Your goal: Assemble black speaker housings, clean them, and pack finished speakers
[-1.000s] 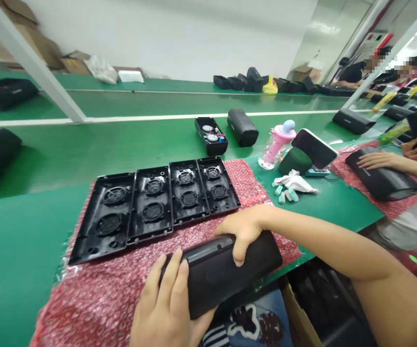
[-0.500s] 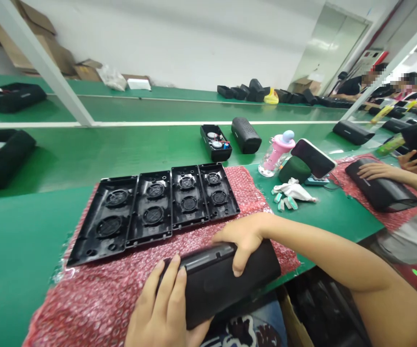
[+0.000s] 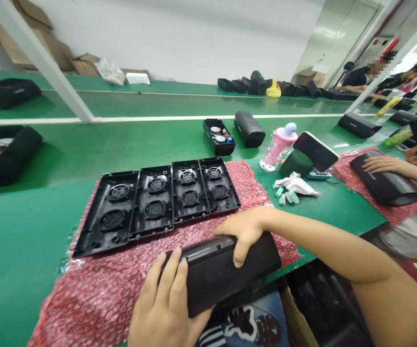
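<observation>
1. Left hand (image 3: 165, 301) grasps the near-left end of the black case (image 3: 215, 284); right hand (image 3: 246, 233) clasps its far side, thumb on the upward face
2. The case sits at the counter (image 3: 6, 250)'s near edge, with four black panels (image 3: 154, 209) beyond on red bubble wrap (image 3: 100, 299)
3. Since half a second ago, the view has shifted slightly, the hold hasn't; handling seems steady, no further along

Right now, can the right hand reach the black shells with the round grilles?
Probably yes: only red bubble wrap lies between the right hand and the nearest black shell, though it would likely have to let go of the black case.
</observation>
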A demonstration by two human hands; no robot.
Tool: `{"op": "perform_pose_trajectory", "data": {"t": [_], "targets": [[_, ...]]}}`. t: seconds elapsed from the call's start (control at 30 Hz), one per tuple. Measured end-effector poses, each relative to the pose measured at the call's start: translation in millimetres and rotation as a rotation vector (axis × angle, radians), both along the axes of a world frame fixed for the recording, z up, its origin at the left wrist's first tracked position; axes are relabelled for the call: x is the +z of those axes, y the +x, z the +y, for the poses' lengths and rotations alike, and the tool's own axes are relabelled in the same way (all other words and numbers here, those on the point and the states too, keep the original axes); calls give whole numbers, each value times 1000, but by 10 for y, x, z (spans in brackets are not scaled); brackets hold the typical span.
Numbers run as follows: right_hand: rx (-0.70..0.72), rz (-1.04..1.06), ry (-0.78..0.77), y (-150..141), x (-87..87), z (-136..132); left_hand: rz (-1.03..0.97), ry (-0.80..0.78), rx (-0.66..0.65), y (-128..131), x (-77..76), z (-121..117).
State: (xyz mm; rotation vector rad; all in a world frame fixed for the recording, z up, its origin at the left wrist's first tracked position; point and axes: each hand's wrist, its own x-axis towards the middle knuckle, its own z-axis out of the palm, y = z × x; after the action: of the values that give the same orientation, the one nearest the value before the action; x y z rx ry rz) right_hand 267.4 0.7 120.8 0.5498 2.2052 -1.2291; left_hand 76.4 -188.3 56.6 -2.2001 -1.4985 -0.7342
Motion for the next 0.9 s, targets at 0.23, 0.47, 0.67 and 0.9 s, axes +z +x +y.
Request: {"op": "perform_pose_trajectory", "data": {"t": [0.23, 0.47, 0.67, 0.9], "targets": [[-16, 2, -51, -6, -25, 31, 10, -1, -11, -11, 5, 37], [-12, -3, -53, -6, -7, 34, 8, -4, -7, -6, 11, 40], [12, 2, 21, -7, 53, -7, -9, -10, -22, 5, 12, 0], [23, 2, 49, -7, 85, -29, 0, -5, -28, -3, 18, -8]]}}
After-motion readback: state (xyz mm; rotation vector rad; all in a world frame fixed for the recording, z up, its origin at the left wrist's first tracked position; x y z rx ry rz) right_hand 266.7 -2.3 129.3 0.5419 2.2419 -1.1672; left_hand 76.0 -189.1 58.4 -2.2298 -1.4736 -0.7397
